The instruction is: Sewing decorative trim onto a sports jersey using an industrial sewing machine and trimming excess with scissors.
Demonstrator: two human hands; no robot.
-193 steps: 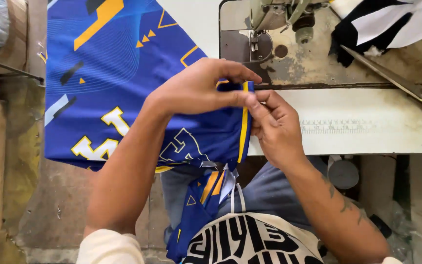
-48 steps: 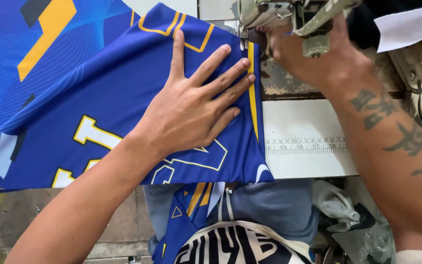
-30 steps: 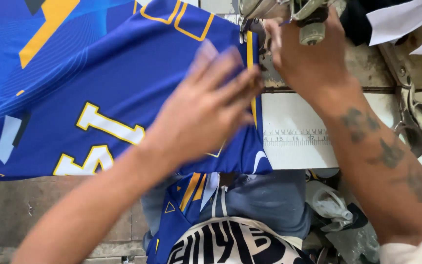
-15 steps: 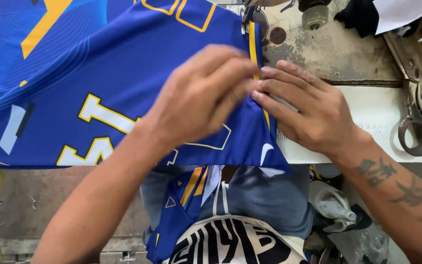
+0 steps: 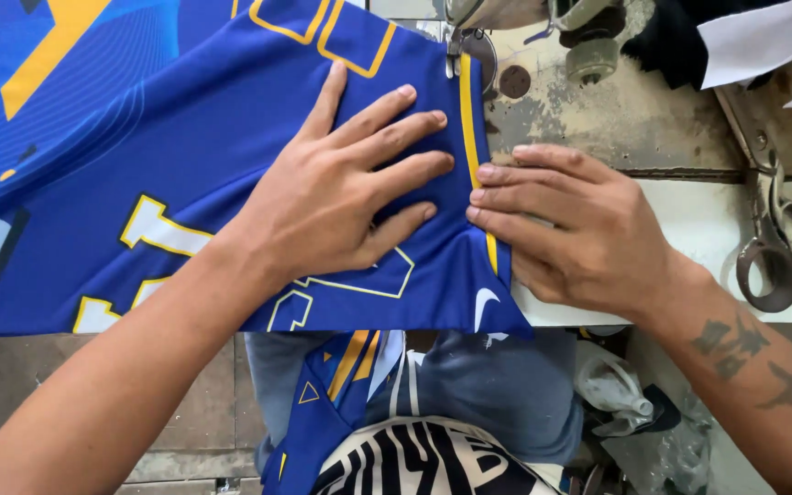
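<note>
Left hand [image 5: 341, 197] flat and open, fingers spread, palm down on blue jersey [image 5: 185, 165], pinning cloth to surface [image 5: 698, 220]. Right hand [image 5: 579, 229] at 3 o'clock of left, also open, fingers straight and laid together, tips pressing yellow stripe [image 5: 467, 119] along jersey's edge; nothing gripped by either. Fingertips of both nearly meeting at stripe. Jersey spread across left half of view, draped off surface's near edge toward lap at 6 o'clock, yellow-outlined figures showing at 8 o'clock of left hand. Stripe edge running up toward 12 o'clock, ending just below sewing machine's presser foot [image 5: 458, 41], machine bed [image 5: 625, 110] worn and stained. Scissors [image 5: 781, 247] lying at 3 o'clock of right hand, well apart, shut. White cloth [image 5: 763, 37] at 1 o'clock corner.

By the look of it: edge smoothed and lined up under the foot, seam along stripe mostly left to sew; stitching already there, if any, too fine to tell.
</note>
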